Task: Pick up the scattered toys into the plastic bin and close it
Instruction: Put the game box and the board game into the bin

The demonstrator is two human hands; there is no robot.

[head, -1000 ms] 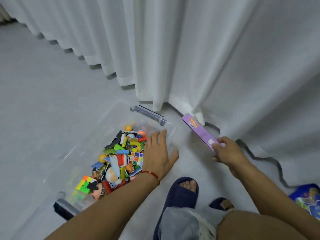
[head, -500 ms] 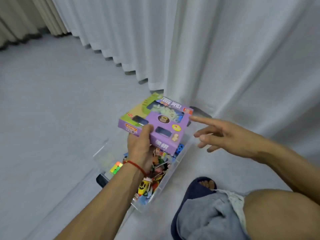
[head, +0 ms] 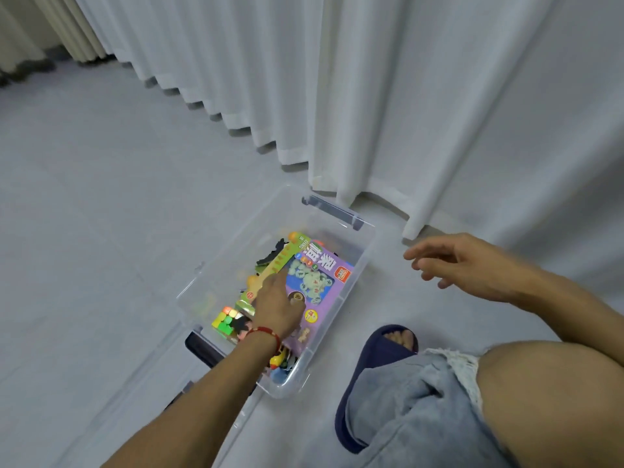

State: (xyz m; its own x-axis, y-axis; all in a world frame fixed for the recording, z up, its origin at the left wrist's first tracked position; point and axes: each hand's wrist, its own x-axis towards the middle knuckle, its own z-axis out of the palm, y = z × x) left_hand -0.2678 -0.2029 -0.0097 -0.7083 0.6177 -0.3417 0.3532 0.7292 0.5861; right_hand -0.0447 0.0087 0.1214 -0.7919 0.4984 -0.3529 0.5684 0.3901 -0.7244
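A clear plastic bin (head: 358,276) stands open on the grey floor, filled with several small colourful toys. A purple and green toy box (head: 322,287) lies flat on top of the toys. My left hand (head: 275,309) rests on that box with the index finger stretched out and grips nothing. Beside it in the bin sits a multicoloured puzzle cube (head: 224,320). My right hand (head: 467,265) hovers empty to the right of the bin, fingers loosely spread. A clear lid (head: 141,376) lies on the floor at the bin's near left.
A white curtain (head: 371,96) hangs just behind the bin and reaches the floor. My foot in a dark blue slipper (head: 378,352) and my knee in grey shorts are close on the bin's right. A black latch (head: 202,349) shows at the bin's near end.
My left hand has lowered the purple box from above the bin onto the toys inside and let go its grip. My right hand has drawn away to the right.
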